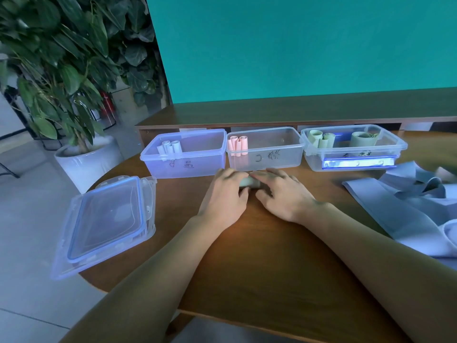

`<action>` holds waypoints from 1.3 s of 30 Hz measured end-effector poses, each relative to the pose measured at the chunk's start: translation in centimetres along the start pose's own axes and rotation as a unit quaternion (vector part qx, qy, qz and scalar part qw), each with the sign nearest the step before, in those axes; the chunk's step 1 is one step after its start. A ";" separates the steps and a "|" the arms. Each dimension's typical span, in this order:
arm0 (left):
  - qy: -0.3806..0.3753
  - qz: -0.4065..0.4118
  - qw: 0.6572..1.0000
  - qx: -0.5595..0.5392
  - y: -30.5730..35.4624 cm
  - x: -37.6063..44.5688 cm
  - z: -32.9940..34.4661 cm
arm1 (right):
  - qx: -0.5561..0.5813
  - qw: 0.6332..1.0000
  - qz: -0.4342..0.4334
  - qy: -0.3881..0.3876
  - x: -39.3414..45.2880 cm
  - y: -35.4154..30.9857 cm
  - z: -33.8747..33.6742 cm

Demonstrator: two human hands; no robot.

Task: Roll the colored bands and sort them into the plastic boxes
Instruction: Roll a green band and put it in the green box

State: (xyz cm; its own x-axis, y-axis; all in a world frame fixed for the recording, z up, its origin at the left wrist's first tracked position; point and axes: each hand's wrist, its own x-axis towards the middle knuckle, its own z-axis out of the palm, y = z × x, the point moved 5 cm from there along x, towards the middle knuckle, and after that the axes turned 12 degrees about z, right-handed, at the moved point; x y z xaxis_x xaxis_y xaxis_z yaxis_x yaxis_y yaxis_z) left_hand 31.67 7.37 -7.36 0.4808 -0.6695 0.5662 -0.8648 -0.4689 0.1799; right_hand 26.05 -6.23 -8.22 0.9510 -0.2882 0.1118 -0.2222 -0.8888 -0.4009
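Head view, looking down: left hand (pixel 223 195) and right hand (pixel 280 194) side by side at the middle of the wooden tabletop (pixel 259 256), fingers curled down over a pale green rolled band (pixel 248 182), gripping it from both ends, only a short stretch of the roll peeking out between them. Sitting just behind the hands, three clear plastic boxes in a row: left box (pixel 184 167) holding pale bluish-white rolls (pixel 169 146), middle box (pixel 265 159) holding pink rolls (pixel 238 144), right box (pixel 353 155) holding green rolls (pixel 321 139). Lying loose at the right edge, a heap of unrolled grey-blue bands (pixel 405 209). Resting at the left edge and overhanging it, a stack of lids (pixel 108 224). Standing beyond on the floor, a potted plant (pixel 61 78).
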 end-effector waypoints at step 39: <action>-0.018 0.002 0.991 -0.134 5.5 1.0 -0.8 | 0.265 0.958 0.044 0.098 -3.9 1.8 -4.9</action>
State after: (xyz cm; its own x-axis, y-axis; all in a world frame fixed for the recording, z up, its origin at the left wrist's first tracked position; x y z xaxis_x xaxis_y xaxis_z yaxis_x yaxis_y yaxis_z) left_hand 27.28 4.65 -5.16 0.4777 -0.6941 0.5386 -0.8719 -0.2992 0.3877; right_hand 20.91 -8.51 -4.90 0.8638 -0.4609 0.2036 -0.1105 -0.5675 -0.8159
